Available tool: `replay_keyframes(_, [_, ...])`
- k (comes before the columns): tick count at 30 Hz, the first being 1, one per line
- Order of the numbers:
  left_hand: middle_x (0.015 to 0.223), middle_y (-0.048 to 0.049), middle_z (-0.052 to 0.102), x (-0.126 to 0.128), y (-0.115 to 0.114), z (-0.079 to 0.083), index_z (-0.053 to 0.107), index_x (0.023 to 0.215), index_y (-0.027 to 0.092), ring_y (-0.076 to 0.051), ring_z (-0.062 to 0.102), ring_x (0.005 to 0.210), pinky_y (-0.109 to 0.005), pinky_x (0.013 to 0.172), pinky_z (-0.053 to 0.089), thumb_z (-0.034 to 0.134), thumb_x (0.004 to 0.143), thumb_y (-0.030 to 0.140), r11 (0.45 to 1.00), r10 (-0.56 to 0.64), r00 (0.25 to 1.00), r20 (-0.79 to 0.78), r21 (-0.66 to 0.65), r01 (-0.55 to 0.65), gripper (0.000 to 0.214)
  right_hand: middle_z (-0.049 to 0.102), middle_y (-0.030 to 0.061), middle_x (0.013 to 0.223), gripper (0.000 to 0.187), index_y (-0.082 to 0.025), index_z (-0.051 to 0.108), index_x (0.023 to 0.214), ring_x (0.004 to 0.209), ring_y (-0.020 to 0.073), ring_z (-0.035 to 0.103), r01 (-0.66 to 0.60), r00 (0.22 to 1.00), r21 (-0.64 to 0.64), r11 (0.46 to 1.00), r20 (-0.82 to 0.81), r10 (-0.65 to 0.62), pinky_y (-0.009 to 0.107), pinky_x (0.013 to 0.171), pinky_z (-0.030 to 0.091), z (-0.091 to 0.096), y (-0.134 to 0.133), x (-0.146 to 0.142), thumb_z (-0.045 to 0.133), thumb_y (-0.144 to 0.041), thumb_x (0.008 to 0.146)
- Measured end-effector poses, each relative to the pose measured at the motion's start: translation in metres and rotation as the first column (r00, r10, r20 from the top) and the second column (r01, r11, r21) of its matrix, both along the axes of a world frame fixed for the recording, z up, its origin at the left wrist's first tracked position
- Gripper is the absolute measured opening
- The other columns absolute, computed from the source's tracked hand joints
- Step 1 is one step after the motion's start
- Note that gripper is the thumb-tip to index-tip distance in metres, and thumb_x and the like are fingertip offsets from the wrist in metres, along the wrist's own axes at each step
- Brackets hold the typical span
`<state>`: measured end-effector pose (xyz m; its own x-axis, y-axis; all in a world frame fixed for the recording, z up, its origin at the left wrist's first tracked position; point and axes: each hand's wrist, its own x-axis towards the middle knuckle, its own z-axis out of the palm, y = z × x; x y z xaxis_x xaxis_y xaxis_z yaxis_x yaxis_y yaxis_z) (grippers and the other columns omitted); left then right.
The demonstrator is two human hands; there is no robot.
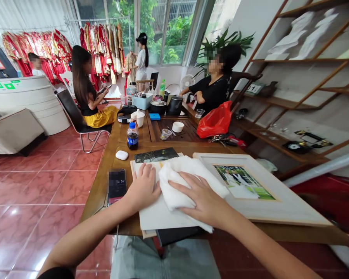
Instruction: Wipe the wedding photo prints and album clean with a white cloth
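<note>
My left hand (145,188) lies flat on a white board (151,221), fingers stretched forward, its thumb beside a bunched white cloth (174,193). Spread over that cloth, my right hand (199,195) presses it against the board and grips it. Part of the cloth trails out toward the right and the front edge. A dark printed sheet (154,155) sticks out behind the board, and a black flat item (177,235) shows under its near side. To the right rests a white picture frame (279,205) with a photo of people on grass (244,182).
Left on the wooden table (101,193) are a phone (117,186), a white earbud case (121,155) and a cola bottle (132,136). Further back stand a white cup (178,127), a red plastic bag (215,122) and keys (221,138). Several other people are around.
</note>
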<state>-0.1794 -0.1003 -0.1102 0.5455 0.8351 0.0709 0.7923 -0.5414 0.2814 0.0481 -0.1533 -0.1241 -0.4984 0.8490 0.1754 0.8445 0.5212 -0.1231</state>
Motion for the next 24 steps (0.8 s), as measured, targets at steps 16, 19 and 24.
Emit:
replay_keyframes(16, [0.155, -0.0215, 0.037, 0.0, -0.002, 0.003, 0.041, 0.142, 0.009, -0.037, 0.024, 0.149, -0.061, 0.112, 0.037, 0.042, 0.099, 0.03, 1.0, 0.013, 1.0, -0.002, -0.018, -0.013, 0.048, 0.047, 0.0203, 0.151, 0.067, -0.029, 0.058, 0.142, 0.138, 0.0424, 0.042, -0.017, 0.999, 0.055, 0.998, -0.036, 0.019, 0.064, 0.105, 0.034, -0.008, -0.01, 0.001, 0.073, -0.046, 0.078])
replay_keyframes(19, [0.155, -0.0221, 0.036, 0.001, -0.002, 0.003, 0.04, 0.143, 0.01, -0.037, 0.024, 0.149, -0.061, 0.111, 0.038, 0.041, 0.099, 0.029, 1.0, 0.015, 1.0, -0.006, -0.023, -0.015, 0.048, 0.047, 0.0183, 0.152, 0.067, -0.03, 0.06, 0.14, 0.139, 0.0427, 0.041, -0.075, 0.997, 0.065, 0.995, -0.028, 0.077, 0.064, 0.106, 0.032, -0.007, -0.027, 0.002, 0.073, -0.048, 0.076])
replay_keyframes(24, [0.154, -0.0213, 0.037, 0.001, -0.002, -0.001, 0.041, 0.141, 0.013, -0.036, 0.025, 0.149, -0.062, 0.11, 0.038, 0.042, 0.098, 0.029, 1.0, 0.021, 1.0, 0.018, -0.004, -0.021, 0.046, 0.046, 0.0129, 0.154, 0.066, -0.033, 0.062, 0.135, 0.139, 0.0417, 0.04, -0.144, 0.989, 0.069, 0.987, -0.023, 0.146, 0.063, 0.11, 0.026, -0.008, -0.05, 0.001, 0.069, -0.059, 0.076])
